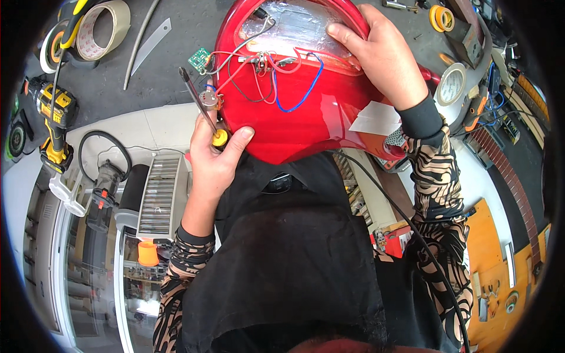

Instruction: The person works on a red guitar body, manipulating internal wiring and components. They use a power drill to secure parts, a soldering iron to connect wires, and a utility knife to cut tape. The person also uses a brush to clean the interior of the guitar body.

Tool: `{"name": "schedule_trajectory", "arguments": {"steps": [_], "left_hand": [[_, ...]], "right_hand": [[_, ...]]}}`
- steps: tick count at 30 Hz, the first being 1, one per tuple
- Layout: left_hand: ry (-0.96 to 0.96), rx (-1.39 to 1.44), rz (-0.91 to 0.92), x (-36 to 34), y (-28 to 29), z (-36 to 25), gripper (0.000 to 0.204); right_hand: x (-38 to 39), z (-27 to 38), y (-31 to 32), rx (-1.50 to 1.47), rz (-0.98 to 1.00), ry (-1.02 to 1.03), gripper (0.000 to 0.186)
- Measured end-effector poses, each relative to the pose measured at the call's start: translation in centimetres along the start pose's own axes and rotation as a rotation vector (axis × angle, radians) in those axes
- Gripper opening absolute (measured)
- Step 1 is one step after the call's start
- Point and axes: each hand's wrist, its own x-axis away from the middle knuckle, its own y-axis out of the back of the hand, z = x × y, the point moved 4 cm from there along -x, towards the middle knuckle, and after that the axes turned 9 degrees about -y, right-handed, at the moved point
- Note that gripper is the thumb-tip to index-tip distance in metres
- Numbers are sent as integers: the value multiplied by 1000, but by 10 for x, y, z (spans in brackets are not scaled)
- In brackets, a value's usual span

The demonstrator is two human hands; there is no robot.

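Note:
A glossy red electric guitar body [276,132] is tilted up in front of me, its cavity [294,26] lined with silvery foil. Red, black and blue wires [288,110] hang out over its face, leading to a small green circuit board [199,59] and a round potentiometer [208,99]. My left hand [213,159] is closed around a screwdriver-like tool [200,103] with a dark shaft and yellow end; its thumb rests at the body's lower left edge, beside the potentiometer. My right hand [391,56] grips the body's right side, thumb over the cavity rim.
On the dark bench lie a tape roll [103,29], a steel blade ruler [152,46] and a yellow tape roll [441,19]. A yellow cordless drill [56,115] stands at left. A black cable [406,217] runs past my right arm. A fretted neck [509,188] lies far right.

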Motion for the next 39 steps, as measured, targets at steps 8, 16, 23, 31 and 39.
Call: {"name": "schedule_trajectory", "arguments": {"steps": [8,16,23,31,39], "left_hand": [[-5,-17,0,-1,-1,-1,75],[36,9,-33,1,-1,-4,78],[-55,-13,-29,0,-2,-3,76],[-53,-19,-4,-1,-1,-1,81],[11,100,-43,-1,-2,-7,73]], "right_hand": [[-4,6,0,109,-99,-28,53],[-5,27,5,101,29,-42,49],[3,31,0,-88,34,-83,41],[3,30,-6,-183,63,-113,38],[-7,6,7,244,143,112,46]]}}
